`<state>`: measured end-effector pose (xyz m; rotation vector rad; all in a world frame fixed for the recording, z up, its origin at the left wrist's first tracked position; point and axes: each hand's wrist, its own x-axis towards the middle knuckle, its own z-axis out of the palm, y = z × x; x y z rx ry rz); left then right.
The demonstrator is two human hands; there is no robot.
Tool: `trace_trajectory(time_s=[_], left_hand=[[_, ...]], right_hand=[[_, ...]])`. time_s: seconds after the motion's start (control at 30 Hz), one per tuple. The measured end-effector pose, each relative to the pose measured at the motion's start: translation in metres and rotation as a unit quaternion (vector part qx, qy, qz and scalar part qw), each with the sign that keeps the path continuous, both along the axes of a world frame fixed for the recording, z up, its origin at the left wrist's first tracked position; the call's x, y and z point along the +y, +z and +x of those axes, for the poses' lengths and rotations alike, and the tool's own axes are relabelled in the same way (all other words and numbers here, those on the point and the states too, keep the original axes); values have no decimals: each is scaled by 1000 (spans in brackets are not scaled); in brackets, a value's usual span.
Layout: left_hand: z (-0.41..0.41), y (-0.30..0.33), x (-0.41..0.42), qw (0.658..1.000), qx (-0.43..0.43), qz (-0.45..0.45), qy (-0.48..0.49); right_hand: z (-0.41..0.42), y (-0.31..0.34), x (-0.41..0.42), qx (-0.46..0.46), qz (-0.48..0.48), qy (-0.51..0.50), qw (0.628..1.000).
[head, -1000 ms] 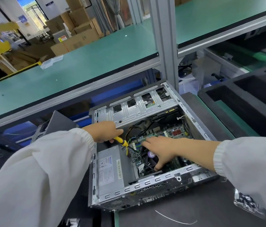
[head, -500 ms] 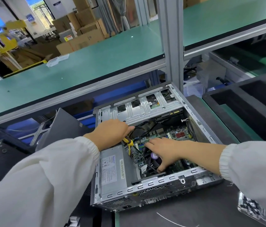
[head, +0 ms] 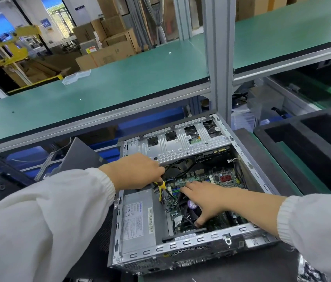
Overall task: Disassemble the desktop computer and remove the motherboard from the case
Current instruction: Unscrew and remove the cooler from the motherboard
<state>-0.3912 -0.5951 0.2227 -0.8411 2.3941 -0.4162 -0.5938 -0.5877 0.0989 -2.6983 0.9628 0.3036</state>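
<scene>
Where the dark bench (head: 242,269) meets the viewer's edge, the open computer case (head: 181,249) lies on its side with its open face up, its long axis running from the perforated rear panel nearest the viewer away toward the drive cage (head: 179,143) at the far end. Inside the case, the grey power supply (head: 138,218) fills the near left corner, and the green motherboard (head: 207,180) lies flat on the case floor to its right. The right hand (head: 207,198) reaches into the case with fingers spread and nearly straight, palm down over the black CPU fan (head: 191,208), thumb tip touching near the fan's front edge. The left hand (head: 138,169) sits farther in, over the case's left wall, fingers curled round a tool with a yellow-and-black handle (head: 161,185) whose tip points down at the motherboard beside yellow cables (head: 160,195). Beyond the case, a green shelf (head: 99,94) crosses above, carried by a grey metal post (head: 219,58); cardboard boxes (head: 107,47) stand farthest.
</scene>
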Motion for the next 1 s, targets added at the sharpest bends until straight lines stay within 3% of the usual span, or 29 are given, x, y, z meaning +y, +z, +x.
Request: trace_trajectory(time_s=[0.13, 0.27, 0.43, 0.5, 0.6, 0.67, 0.83, 0.93, 1.0], left_hand=[[-5, -6, 3, 985, 19, 11, 174], [-19, -3, 2, 889, 124, 161, 410], [-19, 10, 11, 857, 242, 203, 408], [-13, 8, 17, 808, 349, 235, 413], [-4, -3, 29, 720, 495, 264, 409], [-2, -13, 36, 679, 557, 262, 401], [2, -38, 45, 585, 679, 223, 383], [-2, -48, 47, 563, 712, 179, 379], [-5, -53, 47, 561, 729, 136, 368]], right_hand=[[1, 0, 0, 5, 1, 3, 1000], [1, -1, 0, -1, 10, -1, 1000], [0, 3, 3, 2, 14, -2, 1000], [1, 17, 2, -33, 39, -22, 998], [5, 57, -9, -185, 70, -67, 978], [15, 88, -12, -252, 16, -71, 965], [57, 128, -2, -129, -210, -19, 969], [69, 135, -3, -45, -303, -16, 952], [72, 134, -3, 7, -311, -19, 950]])
